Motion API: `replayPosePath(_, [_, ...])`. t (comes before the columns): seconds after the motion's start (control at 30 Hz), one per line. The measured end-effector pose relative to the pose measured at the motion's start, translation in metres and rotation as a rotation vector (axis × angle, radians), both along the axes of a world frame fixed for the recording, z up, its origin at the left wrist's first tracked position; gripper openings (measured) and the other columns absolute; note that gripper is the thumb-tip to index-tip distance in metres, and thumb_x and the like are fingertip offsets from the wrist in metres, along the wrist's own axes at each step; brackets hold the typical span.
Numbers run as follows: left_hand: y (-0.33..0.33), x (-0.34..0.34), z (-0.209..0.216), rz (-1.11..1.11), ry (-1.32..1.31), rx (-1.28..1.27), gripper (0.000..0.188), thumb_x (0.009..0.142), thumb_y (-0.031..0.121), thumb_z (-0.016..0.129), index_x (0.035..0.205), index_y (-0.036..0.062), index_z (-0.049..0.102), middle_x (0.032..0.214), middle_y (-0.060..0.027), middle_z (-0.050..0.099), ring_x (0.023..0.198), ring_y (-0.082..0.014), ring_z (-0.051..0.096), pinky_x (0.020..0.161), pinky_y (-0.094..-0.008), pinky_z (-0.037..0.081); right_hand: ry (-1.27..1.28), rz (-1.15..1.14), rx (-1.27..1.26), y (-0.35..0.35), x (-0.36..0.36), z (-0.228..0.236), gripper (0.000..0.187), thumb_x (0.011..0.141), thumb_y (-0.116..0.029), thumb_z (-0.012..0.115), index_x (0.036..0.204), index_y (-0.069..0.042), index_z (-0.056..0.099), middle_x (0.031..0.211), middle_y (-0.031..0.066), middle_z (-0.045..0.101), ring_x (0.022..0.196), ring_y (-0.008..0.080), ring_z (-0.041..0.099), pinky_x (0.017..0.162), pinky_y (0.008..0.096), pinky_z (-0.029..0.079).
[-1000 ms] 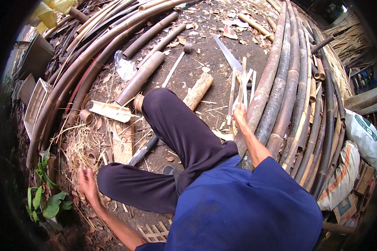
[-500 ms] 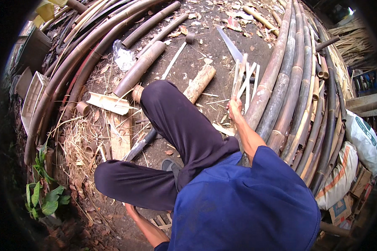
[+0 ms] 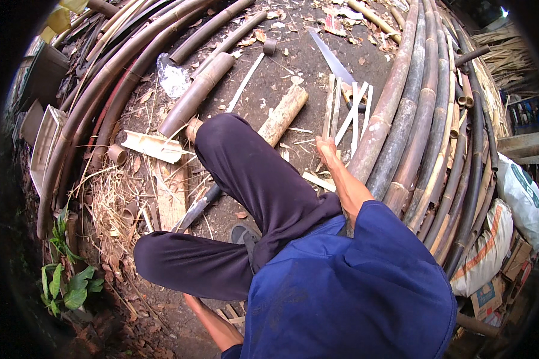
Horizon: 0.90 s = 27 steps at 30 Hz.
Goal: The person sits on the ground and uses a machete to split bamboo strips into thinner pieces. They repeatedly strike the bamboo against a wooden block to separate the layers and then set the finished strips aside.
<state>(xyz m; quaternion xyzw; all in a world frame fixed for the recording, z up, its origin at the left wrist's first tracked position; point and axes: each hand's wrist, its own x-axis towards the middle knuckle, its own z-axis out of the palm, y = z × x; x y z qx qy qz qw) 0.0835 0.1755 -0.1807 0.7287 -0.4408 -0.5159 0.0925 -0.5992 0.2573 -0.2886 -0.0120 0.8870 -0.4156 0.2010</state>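
Observation:
My right hand point(image 3: 326, 149) is closed around the lower ends of narrow split bamboo strips point(image 3: 329, 107), which point away from me. Just right of them, loose pale strips point(image 3: 354, 116) lie across one another on the soil. Beyond, a handsaw point(image 3: 330, 55) lies with its blade toward the far side. My left hand point(image 3: 193, 303) is low beside my bent left leg; its fingers are hidden by the trouser leg. Between my knees, a dark-handled long blade point(image 3: 199, 207) rests partly over a flat wooden piece point(image 3: 171, 194). A pale short log point(image 3: 283, 115) lies ahead of my knee.
Long bamboo poles point(image 3: 422, 113) run along my right, and others point(image 3: 141, 48) curve along the left. A cut bamboo tube point(image 3: 199, 93), a split half point(image 3: 154, 146) and shavings point(image 3: 117, 197) lie ahead left. White sacks point(image 3: 485, 248) stand at far right, a leafy plant point(image 3: 78, 287) at left.
My right hand has shifted slightly left with the bamboo strips, which now stand apart from the loose pile and uncover more of the saw. My left hand stays low by the leg.

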Motion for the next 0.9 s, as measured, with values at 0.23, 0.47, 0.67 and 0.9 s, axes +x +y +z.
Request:
replayPosePath(0.23, [0.010,-0.002,0.010,-0.001,-0.033,0.021,0.029,0.092,0.018,0.055,0.115,-0.0006,0.056,0.112,-0.0208,0.058,0.103,-0.0332,0.058,0.088,-0.0414,0.045,0.093,-0.071,0.530,-0.010,-0.005,0.032,0.044,0.079,-0.027,0.067,0.118,-0.006,0.060,0.123,0.0235,0.046,0.118,0.0436,0.049,0.098,0.0486,0.044])
replayPosePath(0.47, [0.014,-0.013,0.008,-0.018,-0.033,0.042,0.027,0.092,0.018,0.056,0.111,-0.0008,0.056,0.108,-0.0211,0.058,0.101,-0.0344,0.058,0.087,-0.0424,0.045,0.160,-0.139,0.549,-0.001,-0.013,0.014,0.042,0.080,-0.019,0.067,0.117,-0.005,0.055,0.114,0.0220,0.051,0.110,0.0413,0.055,0.094,0.0494,0.047])
replayPosePath(0.67, [0.018,-0.013,0.010,-0.012,-0.038,0.043,0.025,0.091,0.018,0.056,0.108,-0.0009,0.057,0.104,-0.0212,0.058,0.098,-0.0355,0.058,0.085,-0.0433,0.045,0.453,-0.062,0.380,0.010,-0.010,-0.006,0.040,0.077,-0.017,0.066,0.110,-0.001,0.049,0.111,0.0222,0.052,0.104,0.0417,0.054,0.091,0.0530,0.044])
replayPosePath(0.9, [0.020,-0.029,0.002,-0.041,-0.018,0.045,0.023,0.091,0.018,0.056,0.104,-0.0011,0.058,0.100,-0.0215,0.058,0.095,-0.0368,0.057,0.084,-0.0444,0.045,0.625,0.008,0.179,0.041,-0.036,-0.026,0.037,0.071,-0.011,0.066,0.102,0.000,0.049,0.095,0.0232,0.055,0.093,0.0438,0.056,0.085,0.0521,0.044])
